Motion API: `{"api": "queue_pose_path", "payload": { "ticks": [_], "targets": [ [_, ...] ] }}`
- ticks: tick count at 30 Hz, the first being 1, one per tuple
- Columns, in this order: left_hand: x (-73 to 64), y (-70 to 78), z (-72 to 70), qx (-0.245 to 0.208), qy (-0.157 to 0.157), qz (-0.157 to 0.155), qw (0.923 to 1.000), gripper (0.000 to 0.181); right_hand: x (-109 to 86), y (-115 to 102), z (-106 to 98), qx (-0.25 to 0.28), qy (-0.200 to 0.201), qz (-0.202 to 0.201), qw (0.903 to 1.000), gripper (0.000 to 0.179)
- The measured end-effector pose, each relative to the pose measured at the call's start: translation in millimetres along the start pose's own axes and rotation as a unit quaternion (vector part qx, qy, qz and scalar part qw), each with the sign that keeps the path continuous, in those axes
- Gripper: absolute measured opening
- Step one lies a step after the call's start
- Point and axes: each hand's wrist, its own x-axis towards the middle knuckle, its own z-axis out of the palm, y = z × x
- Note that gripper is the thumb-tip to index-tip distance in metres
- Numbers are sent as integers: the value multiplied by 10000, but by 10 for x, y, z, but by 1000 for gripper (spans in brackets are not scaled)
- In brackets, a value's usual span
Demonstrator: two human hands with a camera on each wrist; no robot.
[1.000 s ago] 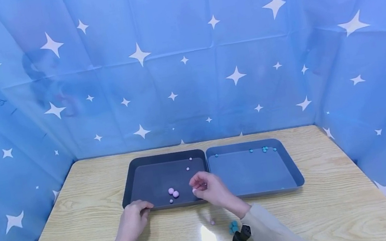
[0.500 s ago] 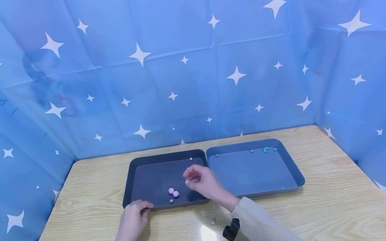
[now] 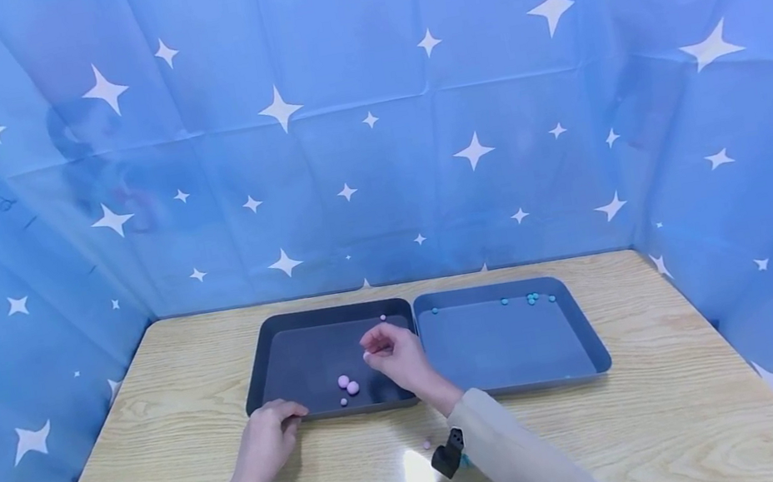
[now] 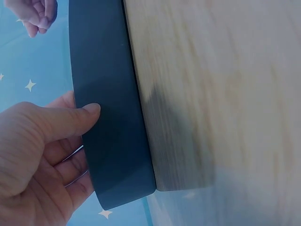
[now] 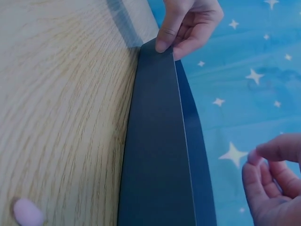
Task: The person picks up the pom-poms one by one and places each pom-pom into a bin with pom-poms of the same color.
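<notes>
My left hand (image 3: 271, 438) grips the near wall of the black tray (image 3: 293, 324) close to its left corner. In the left wrist view the thumb (image 4: 91, 112) lies on the wall's outer face, with fingers behind it. Over the tray's right part, my right hand (image 3: 399, 357) pinches a small pink ball (image 5: 254, 157) between thumb and fingertips. Beneath lie two larger pink balls (image 3: 349, 385) and a smaller pale one (image 3: 344, 402), with another small pink ball (image 3: 383, 317) near the back wall.
A blue-grey tray (image 3: 507, 378) adjoins on the right, holding several small teal balls (image 3: 532, 299) along its back. On the wooden table (image 3: 124, 451) in front lies a loose pink ball (image 3: 426, 444). Teal balls (image 3: 465, 460) are mostly covered by the right wrist camera and sleeve.
My right hand has moved left and farther back over the black tray, still pinching the pink ball. Its forearm now covers most of the teal balls on the table. The left hand stays put.
</notes>
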Motion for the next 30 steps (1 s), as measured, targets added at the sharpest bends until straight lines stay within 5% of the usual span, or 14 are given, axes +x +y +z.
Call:
{"api": "queue_pose_path", "payload": {
  "ticks": [30],
  "targets": [
    [11,2,-12,19,-40,-74,10000,23,183,-2,217,44,461,278,9985,15]
  ]
}}
